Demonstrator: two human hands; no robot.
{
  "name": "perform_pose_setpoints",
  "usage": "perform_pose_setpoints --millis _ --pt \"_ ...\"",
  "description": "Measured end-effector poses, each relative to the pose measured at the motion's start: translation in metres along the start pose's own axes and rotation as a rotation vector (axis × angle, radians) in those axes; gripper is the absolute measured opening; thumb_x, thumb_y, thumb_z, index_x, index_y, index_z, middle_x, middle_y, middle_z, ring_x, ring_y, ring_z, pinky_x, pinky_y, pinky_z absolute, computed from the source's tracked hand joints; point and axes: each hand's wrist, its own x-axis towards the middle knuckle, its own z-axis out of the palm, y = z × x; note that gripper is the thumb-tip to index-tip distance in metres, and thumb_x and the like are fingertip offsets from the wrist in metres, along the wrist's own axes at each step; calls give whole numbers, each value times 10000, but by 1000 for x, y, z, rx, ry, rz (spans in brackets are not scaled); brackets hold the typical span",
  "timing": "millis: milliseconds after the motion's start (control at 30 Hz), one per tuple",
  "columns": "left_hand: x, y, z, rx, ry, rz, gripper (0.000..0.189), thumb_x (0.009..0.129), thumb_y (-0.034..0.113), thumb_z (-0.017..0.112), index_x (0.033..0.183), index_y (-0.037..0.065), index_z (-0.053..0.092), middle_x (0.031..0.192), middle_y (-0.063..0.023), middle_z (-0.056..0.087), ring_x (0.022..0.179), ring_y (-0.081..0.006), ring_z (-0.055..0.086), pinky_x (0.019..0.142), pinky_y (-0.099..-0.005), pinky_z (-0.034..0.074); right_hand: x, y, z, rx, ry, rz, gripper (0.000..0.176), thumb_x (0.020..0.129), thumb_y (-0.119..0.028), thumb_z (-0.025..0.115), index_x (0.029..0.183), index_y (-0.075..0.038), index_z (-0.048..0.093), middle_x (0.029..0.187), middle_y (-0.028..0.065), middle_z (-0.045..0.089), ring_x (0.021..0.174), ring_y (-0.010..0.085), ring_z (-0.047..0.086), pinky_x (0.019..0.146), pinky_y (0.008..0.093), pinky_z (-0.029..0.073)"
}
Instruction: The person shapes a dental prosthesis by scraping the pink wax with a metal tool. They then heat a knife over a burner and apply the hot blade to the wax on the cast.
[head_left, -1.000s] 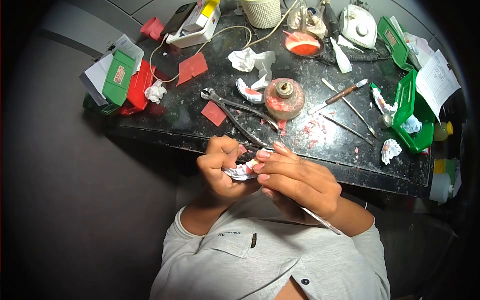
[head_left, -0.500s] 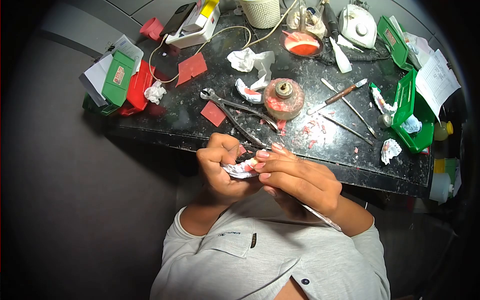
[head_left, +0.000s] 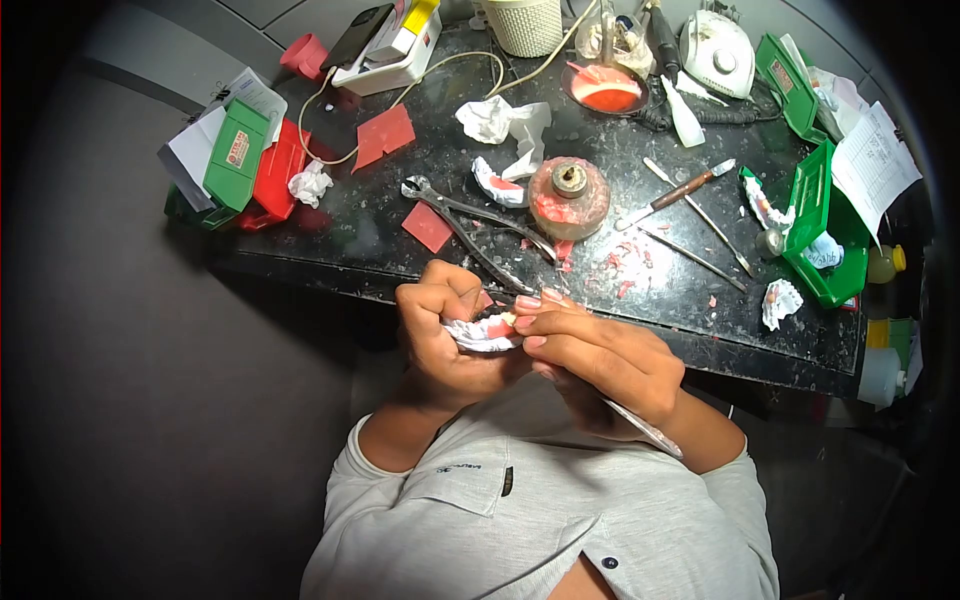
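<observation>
Above the lap, just off the bench's front edge, my left hand (head_left: pixel 437 325) is closed round a white plaster dental cast (head_left: pixel 480 337) with pink wax and pale teeth on it. The fingertips of my right hand (head_left: pixel 610 360) press together against the right end of this cast and hide part of it. A thin, flat, light-coloured tool (head_left: pixel 645 430) sticks out below my right palm; its other end is hidden. Close beyond the hands lie long-handled metal pliers (head_left: pixel 470 220) and a pink wax sheet (head_left: pixel 427 228).
A glass spirit burner (head_left: pixel 568 195) stands mid-bench among wax scraps. Right of it lie a wooden-handled wax knife (head_left: pixel 690 192) and thin metal tools. Another cast piece (head_left: pixel 497 185) is left of the burner. Green bins (head_left: pixel 830 230) and a red bin (head_left: pixel 275 175) flank the bench.
The cast has tilted slightly in my hands, and my right fingers have shifted a little along it. Everything on the bench stays in place.
</observation>
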Motion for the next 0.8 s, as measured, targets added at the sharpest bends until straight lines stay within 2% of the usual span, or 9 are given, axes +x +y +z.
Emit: perform_pose_setpoints --millis 400,600,633,667,700,733,767,800 --pt "-2 -4 0 -14 4 -11 768 701 335 969 1011 103 305 899 -72 419 706 -74 354 616 -227 384 -2 2 3 -10 27 -19 243 822 -1 788 1049 36 709 1000 176 733 906 273 748 791 347 613" --pt "0 0 -2 20 -42 -28 774 696 318 973 1009 107 298 914 -65 411 713 -68 352 638 -224 406 -4 -1 -1 12 16 53 234 822 8 782 1040 45 705 1002 179 728 904 288 748 818 363 615" --pt "0 2 -1 20 -42 -28 774 696 318 973 1009 107 298 914 -65 411 713 -68 352 638 -224 406 -4 -2 -1 19 16 68 239 843 43 752 1073 44 683 1041 200 728 969 314 744 881 395 603" --pt "0 4 1 23 -17 -83 775 667 298 988 999 88 319 876 -64 427 713 -84 390 628 -243 405 -4 -2 -2 27 16 83 251 864 78 722 1105 43 661 1080 220 728 1034 341 740 945 427 591" --pt "1 6 3 26 9 -139 778 639 277 1004 989 70 341 837 -63 444 713 -101 427 619 -261 403 -4 -1 -3 26 16 83 251 864 78 722 1105 43 661 1080 220 728 1034 341 740 945 427 591" --pt "4 7 1 26 10 -139 778 639 277 1004 989 70 341 837 -63 444 713 -101 427 619 -261 403 -4 -1 -4 31 34 108 189 908 47 687 1094 51 649 1084 241 726 1031 340 741 919 412 595" --pt "9 7 -1 -13 -50 -149 734 647 213 977 985 66 342 834 -62 441 716 -101 425 625 -260 403 -5 0 -6 36 50 133 137 953 17 652 1082 59 636 1088 262 723 1028 339 742 893 398 598" --pt "12 7 -3 -53 -110 -158 694 656 148 949 980 61 343 832 -61 439 718 -101 422 631 -258 404 -6 2 -6 36 49 132 137 953 17 652 1082 59 636 1088 262 723 1028 339 742 893 398 598"
